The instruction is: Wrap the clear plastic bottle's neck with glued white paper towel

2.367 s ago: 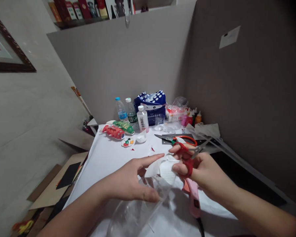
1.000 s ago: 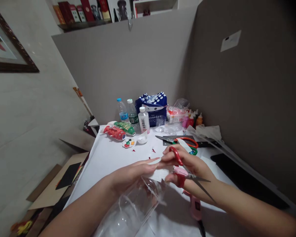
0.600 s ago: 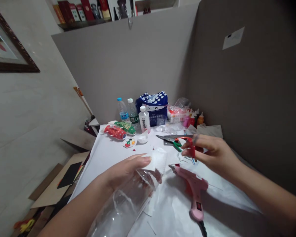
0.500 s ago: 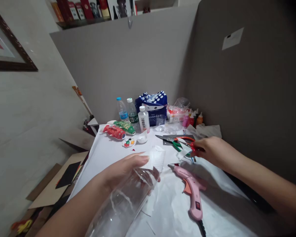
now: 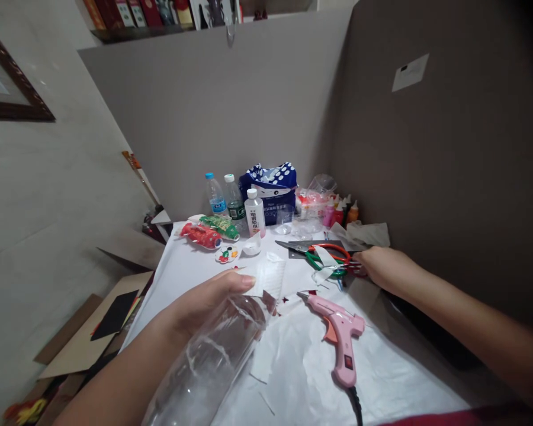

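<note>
My left hand [image 5: 213, 293] is closed around a clear plastic bottle [image 5: 204, 367] that slants up from the bottom edge. Its thumb presses a white ridged piece [image 5: 270, 272] at the bottle's far end. At the right, my right hand [image 5: 375, 263] has its fingers closed on a small red-handled tool [image 5: 357, 270] with a metal front; its exact kind is partly hidden. Right beside it lie large scissors [image 5: 288, 247] with green and orange-red handles and a white strip [image 5: 325, 257] across them. A pink glue gun [image 5: 344, 337] lies on the white-covered table nearer to me.
Toward the back stand several bottles [image 5: 254, 216], a blue bag [image 5: 270, 198] and paint bottles [image 5: 337, 213]. Red and green decorated fish shapes [image 5: 202, 235] lie left, beside a paint palette [image 5: 226, 254]. Grey panels [image 5: 217, 106] enclose the back and right. Cardboard [image 5: 89, 331] lies at the left.
My right hand has shifted slightly right, showing more of the scissors' handles and the tool's metal front. My left hand and the bottle moved slightly left and down in view; the camera has turned a little.
</note>
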The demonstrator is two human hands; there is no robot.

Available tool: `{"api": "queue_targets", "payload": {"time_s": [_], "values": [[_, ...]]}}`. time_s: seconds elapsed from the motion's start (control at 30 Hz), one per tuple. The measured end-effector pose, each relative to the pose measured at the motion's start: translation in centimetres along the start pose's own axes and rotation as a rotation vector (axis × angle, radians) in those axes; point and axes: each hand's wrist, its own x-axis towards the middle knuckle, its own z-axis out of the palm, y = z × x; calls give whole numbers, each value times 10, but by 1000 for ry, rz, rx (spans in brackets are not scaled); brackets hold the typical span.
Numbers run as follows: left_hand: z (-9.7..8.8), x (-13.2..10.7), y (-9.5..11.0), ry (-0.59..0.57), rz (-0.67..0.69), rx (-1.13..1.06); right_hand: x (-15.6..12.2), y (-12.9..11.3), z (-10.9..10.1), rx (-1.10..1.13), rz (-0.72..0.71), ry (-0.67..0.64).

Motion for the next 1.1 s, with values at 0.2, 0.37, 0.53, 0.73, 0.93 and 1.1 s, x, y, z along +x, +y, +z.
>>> {"api": "queue_targets", "payload": {"time_s": [0.2,0.37,0.53,0.73,0.93,1.1], "values": [[-6,3,1,1,75,46,-65,-48,-3,102,-58,1],[0,4,1,47,46,39,-104,-99,20,395,-52,-25],[4,1,1,45,75,74,-104,-101,35,607,64,48],[4,-4,4,36,133,110,-110,-88,39,1164,136,52],[4,-5,3,19,158,102,-121,-91,30,1678,147,-52],[4,1,0,-23,152,84,-125,-102,11,2034,136,-29]]}}
